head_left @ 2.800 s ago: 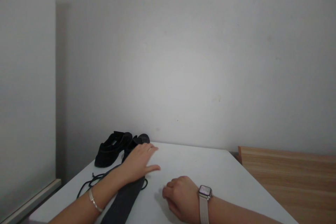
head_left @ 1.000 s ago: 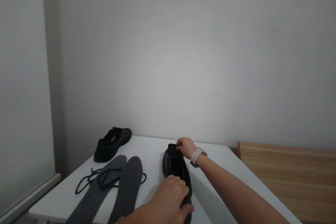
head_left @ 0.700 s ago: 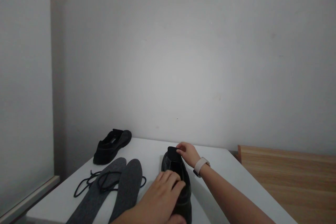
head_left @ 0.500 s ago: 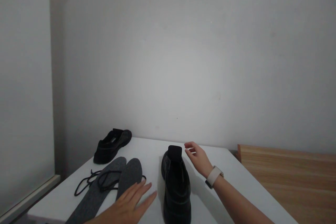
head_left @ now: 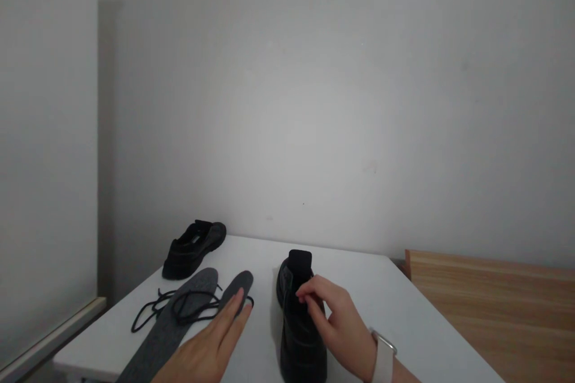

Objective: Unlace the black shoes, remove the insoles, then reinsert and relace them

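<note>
A black leather shoe (head_left: pixel 300 338) stands on the white table (head_left: pixel 381 305) with its heel end away from me and its tongue upright. My right hand (head_left: pixel 341 326), with a pale watch on the wrist, rests on the shoe's right side, fingertips touching the opening near the tongue. My left hand (head_left: pixel 211 344) lies flat with fingers together on the nearer of two grey insoles (head_left: pixel 179 317). Black laces (head_left: pixel 173 306) lie tangled across the insoles. A second black shoe (head_left: pixel 193 247) sits at the table's far left corner.
A plain white wall runs close behind the table. A light wooden surface (head_left: pixel 494 305) adjoins the table on the right. A pale panel with a ledge (head_left: pixel 49 335) lies to the left, below the table edge.
My right hand came back from beside the shoe's tongue onto the shoe's opening. My left hand slid left onto the insole, pushing it slightly askew. Earlier both hands had set the shoe down in the middle.
</note>
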A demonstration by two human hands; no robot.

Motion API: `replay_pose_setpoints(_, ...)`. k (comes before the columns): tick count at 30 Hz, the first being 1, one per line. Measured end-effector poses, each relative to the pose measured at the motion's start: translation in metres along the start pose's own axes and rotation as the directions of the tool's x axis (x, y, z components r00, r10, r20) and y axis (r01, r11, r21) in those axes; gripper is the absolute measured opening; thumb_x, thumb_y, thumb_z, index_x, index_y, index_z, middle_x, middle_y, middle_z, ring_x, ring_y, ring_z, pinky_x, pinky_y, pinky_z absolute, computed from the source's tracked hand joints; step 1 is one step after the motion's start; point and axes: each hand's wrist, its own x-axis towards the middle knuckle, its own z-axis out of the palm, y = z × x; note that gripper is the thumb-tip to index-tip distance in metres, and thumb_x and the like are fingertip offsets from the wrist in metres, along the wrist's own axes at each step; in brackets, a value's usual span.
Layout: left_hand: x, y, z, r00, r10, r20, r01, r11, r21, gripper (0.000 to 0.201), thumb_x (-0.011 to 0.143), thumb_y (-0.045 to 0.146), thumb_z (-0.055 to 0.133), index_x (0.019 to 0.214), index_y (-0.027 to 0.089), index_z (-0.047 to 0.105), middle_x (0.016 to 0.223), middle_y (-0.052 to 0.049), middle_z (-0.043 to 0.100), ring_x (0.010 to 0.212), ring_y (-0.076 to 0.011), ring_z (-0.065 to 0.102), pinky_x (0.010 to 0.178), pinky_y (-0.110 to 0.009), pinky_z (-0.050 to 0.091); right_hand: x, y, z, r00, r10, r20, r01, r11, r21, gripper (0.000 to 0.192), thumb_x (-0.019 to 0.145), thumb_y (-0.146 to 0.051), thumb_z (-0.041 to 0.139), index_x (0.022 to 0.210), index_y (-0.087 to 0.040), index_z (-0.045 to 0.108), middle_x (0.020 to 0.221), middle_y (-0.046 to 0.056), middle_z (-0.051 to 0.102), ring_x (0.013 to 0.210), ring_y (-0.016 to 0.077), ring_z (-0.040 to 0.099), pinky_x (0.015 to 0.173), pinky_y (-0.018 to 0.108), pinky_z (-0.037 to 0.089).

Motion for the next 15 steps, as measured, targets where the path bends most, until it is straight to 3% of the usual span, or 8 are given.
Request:
replay_pose_setpoints(4,0.012,0.010,-0.020,0.977,0.006,-0.214,0.006,0.999,0.054,0.080,0.075,-0.004,0.029,0.146,0.028,0.009,0.149,-0.003,0.024,0.126,-0.0204,0.044,0.094,-0.023,0.047,0.006,-0.014,0.009,0.999,0.001,0.048,0.000,1.000,-0.016,0.021,0.092,-0.024,0.039,0.093,-0.021,0.060,0.082,0.003,0.064,0.076,0.0150,0.059,0.069,0.025,0.044)
replay_pose_setpoints(9,0.029,0.048,-0.031,0.914,0.164,-0.372,-0.134,0.985,0.104,0.060,0.088,0.006,0.028,0.145,0.022,0.018,0.146,-0.008,0.034,0.125,-0.0190,0.045,0.097,-0.022,0.044,0.020,-0.025,0.015,0.977,0.175,0.124,-0.182,0.982,0.048,0.034,0.094,-0.042,0.037,0.108,-0.019,0.057,0.075,0.003,0.065,0.069,0.0156,0.061,0.065,0.025,0.044)
replay_pose_setpoints(12,0.038,0.069,-0.027,0.848,0.209,-0.486,-0.180,0.978,0.106,0.054,0.092,0.009,0.031,0.144,0.022,0.024,0.145,-0.008,0.037,0.122,-0.0174,0.049,0.093,-0.019,0.047,0.024,-0.027,0.013,0.959,0.241,0.150,-0.265,0.950,0.167,0.044,0.092,-0.051,0.034,0.111,-0.018,0.056,0.073,0.003,0.063,0.067,0.0158,0.060,0.063,0.026,0.044)
replay_pose_setpoints(15,0.045,0.081,-0.026,0.812,0.170,-0.558,-0.162,0.985,0.065,0.053,0.092,0.009,0.036,0.142,0.024,0.028,0.145,-0.007,0.036,0.121,-0.0161,0.050,0.092,-0.015,0.047,0.023,-0.029,0.008,0.932,0.247,0.267,-0.333,0.873,0.356,0.050,0.091,-0.057,0.031,0.108,-0.019,0.058,0.074,0.002,0.062,0.068,0.0156,0.059,0.062,0.026,0.045)
